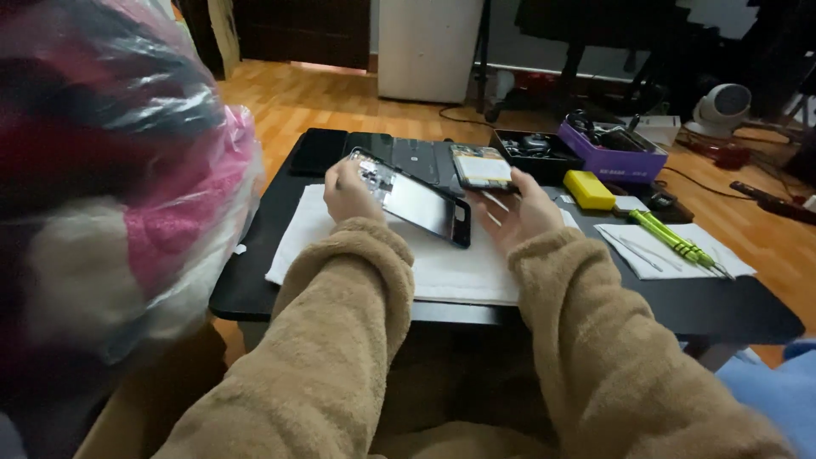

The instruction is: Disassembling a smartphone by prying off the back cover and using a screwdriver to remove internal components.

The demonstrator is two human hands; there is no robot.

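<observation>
Nearest the lens, at left: plastic-wrapped bundle (110, 170), pink, red and white. Beyond, two tan fleece sleeves over a black table (748, 314). Left hand (348, 194) clasping the upper end of an opened tablet (412, 197), tilted above a white cloth (459, 268). Right hand (527, 212) loosened, palm up, just beside the tablet's lower corner. Green screwdrivers (676, 238) well apart, rightward.

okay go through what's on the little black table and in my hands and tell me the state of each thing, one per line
Left hand: gripping the opened phone's upper end.
Right hand: open, palm up, beside the phone.
Opened phone: back off, insides showing, tilted above the white mat.
Second phone: back off, lying flat.
White mat: spread flat on the table.
Green screwdrivers: lying on paper.
Yellow box: closed.
Purple tray: open, full of parts.
</observation>
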